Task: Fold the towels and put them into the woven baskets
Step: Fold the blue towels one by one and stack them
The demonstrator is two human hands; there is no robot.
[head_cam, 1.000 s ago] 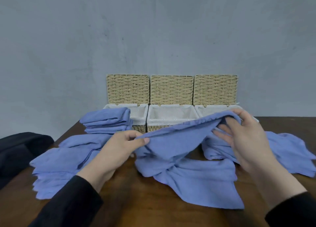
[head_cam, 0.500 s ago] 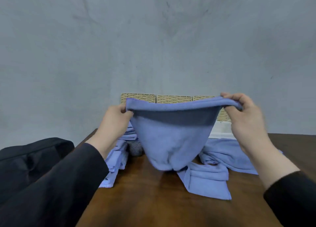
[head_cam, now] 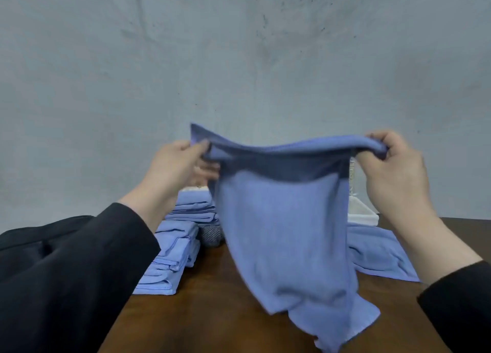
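I hold a blue towel (head_cam: 287, 233) up in front of me, stretched by its top edge. My left hand (head_cam: 180, 166) pinches the left corner and my right hand (head_cam: 396, 174) grips the right corner. The cloth hangs down and its bottom end rests on the wooden table (head_cam: 212, 312). The hanging towel hides most of the woven baskets; only a white-lined basket rim (head_cam: 361, 214) shows at the right. A stack of folded blue towels (head_cam: 194, 209) lies behind my left hand.
More blue towels (head_cam: 172, 257) lie piled at the left of the table, and another loose blue towel (head_cam: 377, 254) is spread at the right. A dark garment (head_cam: 32, 235) sits at the far left. A grey wall rises behind.
Both hands have lifted the towel from the table to chest height and spread it wider; it now hangs longer. The view has tilted up, so the baskets are now mostly hidden.
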